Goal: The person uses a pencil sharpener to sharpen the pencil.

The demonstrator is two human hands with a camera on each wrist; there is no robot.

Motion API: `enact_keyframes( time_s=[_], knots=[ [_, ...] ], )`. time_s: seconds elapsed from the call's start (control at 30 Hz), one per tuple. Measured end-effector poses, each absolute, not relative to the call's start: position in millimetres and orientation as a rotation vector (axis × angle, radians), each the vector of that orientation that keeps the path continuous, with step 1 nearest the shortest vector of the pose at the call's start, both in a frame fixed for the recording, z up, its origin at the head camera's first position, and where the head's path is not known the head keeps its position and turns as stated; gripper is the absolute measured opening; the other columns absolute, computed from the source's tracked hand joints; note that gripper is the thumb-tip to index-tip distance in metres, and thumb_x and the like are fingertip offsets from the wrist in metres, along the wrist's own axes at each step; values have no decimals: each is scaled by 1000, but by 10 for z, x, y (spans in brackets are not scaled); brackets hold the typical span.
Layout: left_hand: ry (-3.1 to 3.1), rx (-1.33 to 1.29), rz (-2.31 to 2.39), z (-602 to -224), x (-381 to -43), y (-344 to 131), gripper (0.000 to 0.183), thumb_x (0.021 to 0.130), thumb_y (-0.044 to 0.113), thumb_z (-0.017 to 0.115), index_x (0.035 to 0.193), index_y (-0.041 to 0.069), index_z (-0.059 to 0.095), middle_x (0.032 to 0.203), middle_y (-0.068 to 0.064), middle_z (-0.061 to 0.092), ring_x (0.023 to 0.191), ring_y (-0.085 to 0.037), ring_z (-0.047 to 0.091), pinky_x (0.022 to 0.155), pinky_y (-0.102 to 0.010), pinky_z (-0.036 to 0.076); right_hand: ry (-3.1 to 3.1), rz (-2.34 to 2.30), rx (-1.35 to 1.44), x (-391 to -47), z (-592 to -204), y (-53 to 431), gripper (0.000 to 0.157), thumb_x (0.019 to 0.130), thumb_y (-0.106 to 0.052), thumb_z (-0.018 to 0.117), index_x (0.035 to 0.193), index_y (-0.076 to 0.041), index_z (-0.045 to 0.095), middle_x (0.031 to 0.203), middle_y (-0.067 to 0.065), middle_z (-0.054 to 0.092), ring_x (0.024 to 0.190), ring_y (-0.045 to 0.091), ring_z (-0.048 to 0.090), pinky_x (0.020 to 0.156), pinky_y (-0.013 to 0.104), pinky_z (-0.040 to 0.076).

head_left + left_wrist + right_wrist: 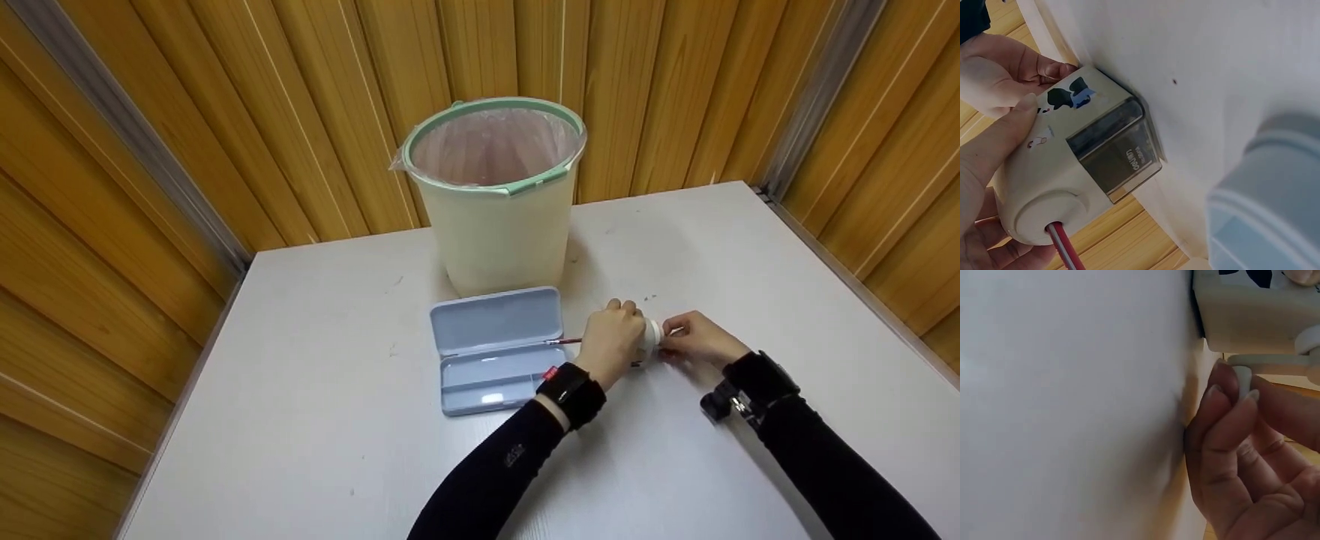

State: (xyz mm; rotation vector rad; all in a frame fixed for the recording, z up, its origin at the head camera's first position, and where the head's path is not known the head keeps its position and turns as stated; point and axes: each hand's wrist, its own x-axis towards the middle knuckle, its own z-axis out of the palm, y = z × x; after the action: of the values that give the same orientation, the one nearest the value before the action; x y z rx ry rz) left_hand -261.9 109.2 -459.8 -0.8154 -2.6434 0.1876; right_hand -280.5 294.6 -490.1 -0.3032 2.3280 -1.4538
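In the head view, the left hand (616,337) has its fingers clamped round a pencil sharpener (1061,157) on the surface (322,375), while at the sharpener's three o'clock the right hand (701,339) pinches the crank knob (1243,379) between its fingers. A red pencil (1065,247) sticks out of the sharpener toward nine o'clock, where a blue pencil case (495,322) lies with its lid raised; a lined bin (502,232) stands between ten and eleven o'clock.

Cream sharpener (1053,169) in left hand (615,339), red pencil (1065,247) inserted, white crank knob (1243,380) pinched by right hand (701,339)
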Motion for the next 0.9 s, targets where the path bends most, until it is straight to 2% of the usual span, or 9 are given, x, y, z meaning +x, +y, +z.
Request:
enact_keyframes(
  time_s=[0.13, 0.3, 0.43, 0.63, 0.73, 0.9],
  knots=[
    [-2663, -813, 203, -4589, -2624, 1094, 27, 81, 32, 78, 106, 21, 75, 96, 9, 69, 84, -6, 61, 66, -19, 55, 2265, -1417, -387, -2759, -4866, 2992, 26, 94, 0, 57, 95, 26, 53, 76, 7, 72, 65, 5, 65, 59, 18, 51],
    [-2680, -816, 199, -4587, -2622, 1092, 34, 79, 39, 80, 106, 21, 74, 95, 9, 69, 84, -6, 61, 66, -19, 55, 2173, -1411, -472, -2688, -4842, 3069, 27, 95, -1, 56, 95, 26, 54, 79, 1, 72, 69, 6, 65, 64, 19, 53],
    [-2641, -810, 186, -4600, -2615, 1090, 25, 81, 32, 77, 103, 21, 76, 93, 10, 69, 83, -6, 61, 64, -19, 55, 2112, -1428, -488, -2637, -4814, 3119, 22, 96, -3, 55, 94, 17, 60, 81, -5, 69, 75, 5, 64, 70, 19, 54],
    [-2608, -793, 189, -4620, -2621, 1080, 32, 76, 38, 81, 101, 21, 76, 90, 10, 69, 82, -6, 62, 63, -20, 55, 1991, -1512, -518, -2595, -4747, 3165, 12, 98, -5, 54, 94, 0, 64, 88, -7, 67, 83, 6, 66, 78, 21, 55],
    [-2611, -794, 188, -4623, -2622, 1082, 32, 75, 38, 81, 101, 21, 76, 91, 10, 69, 82, -6, 61, 63, -19, 55, 1946, -1565, -528, -2581, -4720, 3179, 11, 99, -4, 53, 95, -3, 63, 90, -6, 67, 86, 8, 68, 81, 21, 56],
    [-2612, -798, 192, -4617, -2621, 1094, 21, 82, 28, 75, 102, 20, 76, 91, 10, 69, 81, -6, 61, 62, -19, 55, 1878, -1664, -553, -2564, -4685, 3202, 16, 99, 0, 50, 95, -5, 64, 92, -6, 69, 87, 7, 68, 82, 20, 56]
  ],
)
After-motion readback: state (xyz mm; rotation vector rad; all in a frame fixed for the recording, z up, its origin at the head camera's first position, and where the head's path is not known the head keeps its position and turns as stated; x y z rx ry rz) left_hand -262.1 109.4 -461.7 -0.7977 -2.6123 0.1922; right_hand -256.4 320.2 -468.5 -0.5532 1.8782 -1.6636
